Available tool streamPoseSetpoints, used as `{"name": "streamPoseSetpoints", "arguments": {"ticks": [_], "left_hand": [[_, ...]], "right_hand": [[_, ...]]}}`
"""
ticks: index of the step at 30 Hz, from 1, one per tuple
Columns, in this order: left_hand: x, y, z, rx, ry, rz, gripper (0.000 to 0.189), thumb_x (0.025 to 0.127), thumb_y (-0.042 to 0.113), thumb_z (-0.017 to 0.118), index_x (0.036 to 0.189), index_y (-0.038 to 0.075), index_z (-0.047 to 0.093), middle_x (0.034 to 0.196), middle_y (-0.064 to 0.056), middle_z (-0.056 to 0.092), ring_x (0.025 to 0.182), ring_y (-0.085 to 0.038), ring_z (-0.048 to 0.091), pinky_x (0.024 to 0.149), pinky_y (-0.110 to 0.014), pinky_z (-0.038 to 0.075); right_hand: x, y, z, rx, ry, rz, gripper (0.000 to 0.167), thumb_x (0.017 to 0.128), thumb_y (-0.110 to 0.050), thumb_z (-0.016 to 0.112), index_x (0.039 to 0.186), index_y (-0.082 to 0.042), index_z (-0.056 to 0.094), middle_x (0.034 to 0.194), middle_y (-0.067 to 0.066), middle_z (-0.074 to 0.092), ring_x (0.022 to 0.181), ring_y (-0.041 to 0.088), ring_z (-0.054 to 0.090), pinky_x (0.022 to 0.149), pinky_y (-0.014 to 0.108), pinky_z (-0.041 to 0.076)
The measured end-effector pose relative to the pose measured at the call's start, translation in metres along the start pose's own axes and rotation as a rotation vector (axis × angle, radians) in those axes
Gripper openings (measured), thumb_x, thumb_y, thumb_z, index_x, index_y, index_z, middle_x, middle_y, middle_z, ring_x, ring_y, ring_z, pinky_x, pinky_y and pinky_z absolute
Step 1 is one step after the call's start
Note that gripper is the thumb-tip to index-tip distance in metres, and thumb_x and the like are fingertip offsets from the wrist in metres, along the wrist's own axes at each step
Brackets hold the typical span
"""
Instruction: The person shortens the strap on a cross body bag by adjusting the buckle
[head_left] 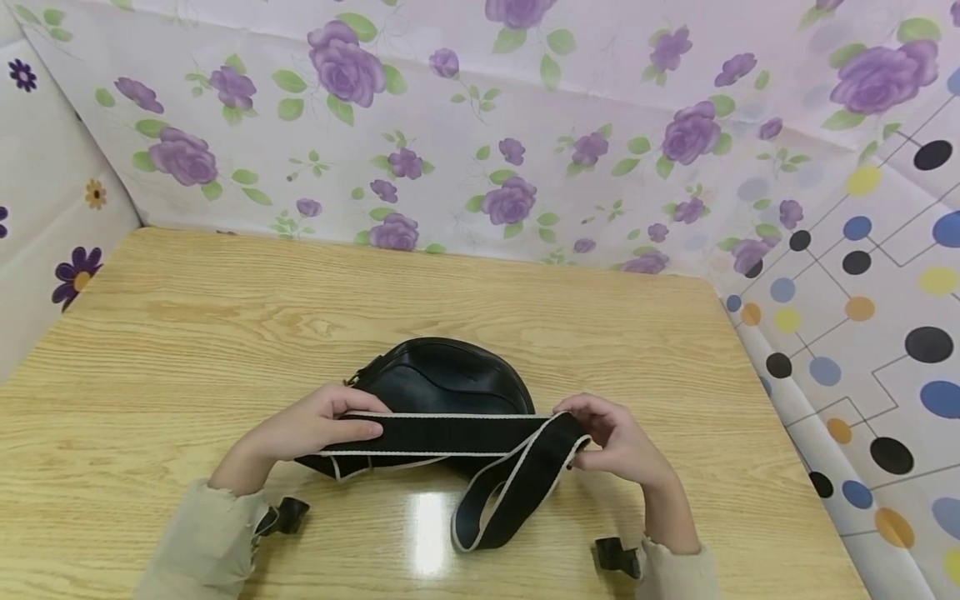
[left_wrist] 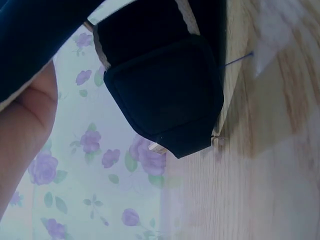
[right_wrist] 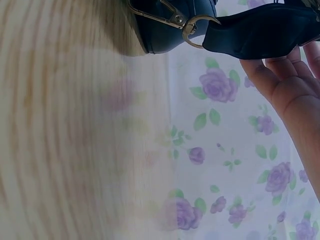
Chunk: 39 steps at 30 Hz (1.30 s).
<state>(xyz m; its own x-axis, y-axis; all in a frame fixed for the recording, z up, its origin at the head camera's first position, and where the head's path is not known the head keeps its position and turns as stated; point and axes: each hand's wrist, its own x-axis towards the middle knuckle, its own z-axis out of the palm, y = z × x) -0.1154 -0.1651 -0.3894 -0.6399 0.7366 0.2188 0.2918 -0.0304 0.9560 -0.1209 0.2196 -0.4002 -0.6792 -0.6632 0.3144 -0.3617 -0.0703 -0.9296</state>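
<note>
A black shoulder bag (head_left: 442,375) with a curved top lies near the middle of the table. Its wide black strap (head_left: 450,435), edged in white, is stretched level across the bag's front between the two hands. My left hand (head_left: 318,425) pinches the strap at its left end, thumb in front. On the other side my right hand (head_left: 611,437) grips the strap where it folds over, and a loop hangs down toward me. The left wrist view shows the strap's dark end tab (left_wrist: 165,95). A gold ring (right_wrist: 192,31) and clip join strap to bag in the right wrist view.
The wooden table (head_left: 262,292) reaches back to a wall covering (head_left: 450,125) printed with purple flowers. A dotted sheet (head_left: 862,333) borders the right side. Black wrist-worn devices (head_left: 283,515) sit by both sleeves.
</note>
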Motion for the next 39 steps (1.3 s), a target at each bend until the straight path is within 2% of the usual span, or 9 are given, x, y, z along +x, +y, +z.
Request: {"name": "streamPoseSetpoints", "arguments": {"ticks": [6,12,17,22,25,28,31,36,39], "left_hand": [[-0.001,0.000,-0.001,0.012,-0.005,-0.007,0.017,0.088,-0.004,0.049,0.100,-0.003,0.061,0.057,-0.001,0.043,0.049,-0.004,0.034,0.049,-0.024,0.037],[-0.002,0.000,-0.002,0.045,-0.014,-0.015,0.019,0.089,-0.002,0.049,0.103,0.001,0.061,0.078,0.006,0.056,0.066,-0.002,0.044,0.058,-0.023,0.041],[-0.003,0.000,-0.002,0.044,-0.038,0.018,0.018,0.089,-0.006,0.046,0.098,0.002,0.060,0.059,0.000,0.039,0.052,-0.005,0.036,0.049,-0.025,0.036],[0.000,0.000,-0.001,0.045,-0.058,0.034,0.017,0.089,-0.007,0.045,0.089,0.005,0.056,0.061,-0.009,0.034,0.053,-0.012,0.034,0.051,-0.028,0.034],[0.004,0.002,0.000,0.020,-0.056,0.027,0.014,0.089,-0.007,0.045,0.085,0.004,0.054,0.061,-0.009,0.033,0.051,-0.009,0.031,0.049,-0.028,0.032],[0.010,0.004,0.002,0.018,-0.055,0.036,0.012,0.089,-0.006,0.047,0.086,0.001,0.056,0.066,-0.006,0.048,0.059,-0.007,0.044,0.056,-0.026,0.040],[0.016,0.004,0.003,0.032,-0.055,0.036,0.011,0.087,-0.006,0.050,0.092,-0.001,0.058,0.084,-0.008,0.060,0.074,-0.008,0.052,0.067,-0.026,0.045],[0.023,0.002,0.006,0.033,-0.053,0.019,0.017,0.083,-0.013,0.046,0.094,-0.002,0.051,0.090,-0.011,0.060,0.088,-0.016,0.056,0.078,-0.031,0.045],[0.028,0.001,0.009,0.052,-0.065,0.021,0.024,0.076,-0.019,0.041,0.090,-0.001,0.047,0.086,-0.010,0.055,0.084,-0.017,0.054,0.080,-0.032,0.044]], "right_hand": [[0.000,0.000,-0.001,0.002,0.008,0.025,0.048,0.063,0.022,0.057,0.109,0.007,0.050,0.100,0.005,0.056,0.083,0.016,0.055,0.071,0.029,0.047],[0.000,0.000,-0.001,0.000,0.006,0.032,0.049,0.063,0.022,0.057,0.109,0.006,0.050,0.099,0.005,0.056,0.082,0.016,0.056,0.070,0.029,0.047],[0.000,0.000,-0.001,0.004,0.003,0.027,0.048,0.063,0.022,0.057,0.108,0.007,0.050,0.099,0.006,0.056,0.081,0.017,0.055,0.069,0.029,0.047],[0.001,0.000,-0.002,0.001,0.006,0.034,0.046,0.064,0.022,0.057,0.107,0.008,0.049,0.097,0.004,0.057,0.081,0.016,0.055,0.068,0.028,0.047],[0.001,-0.001,-0.003,-0.004,0.016,0.026,0.045,0.065,0.022,0.056,0.107,0.008,0.049,0.097,0.004,0.056,0.080,0.016,0.055,0.065,0.028,0.048],[0.001,-0.002,-0.004,-0.007,0.031,0.023,0.046,0.064,0.022,0.055,0.107,0.006,0.049,0.098,0.003,0.055,0.079,0.015,0.054,0.063,0.027,0.048],[0.000,-0.003,-0.004,-0.005,0.037,0.012,0.046,0.064,0.023,0.055,0.107,0.005,0.049,0.098,0.004,0.055,0.079,0.014,0.054,0.062,0.027,0.048],[0.001,-0.005,-0.003,-0.003,0.041,0.011,0.046,0.065,0.022,0.055,0.107,0.005,0.050,0.096,0.003,0.056,0.078,0.015,0.054,0.060,0.026,0.047],[0.001,-0.005,-0.003,-0.003,0.044,0.013,0.045,0.065,0.022,0.055,0.106,0.004,0.050,0.095,0.003,0.056,0.077,0.016,0.053,0.058,0.026,0.047]]}}
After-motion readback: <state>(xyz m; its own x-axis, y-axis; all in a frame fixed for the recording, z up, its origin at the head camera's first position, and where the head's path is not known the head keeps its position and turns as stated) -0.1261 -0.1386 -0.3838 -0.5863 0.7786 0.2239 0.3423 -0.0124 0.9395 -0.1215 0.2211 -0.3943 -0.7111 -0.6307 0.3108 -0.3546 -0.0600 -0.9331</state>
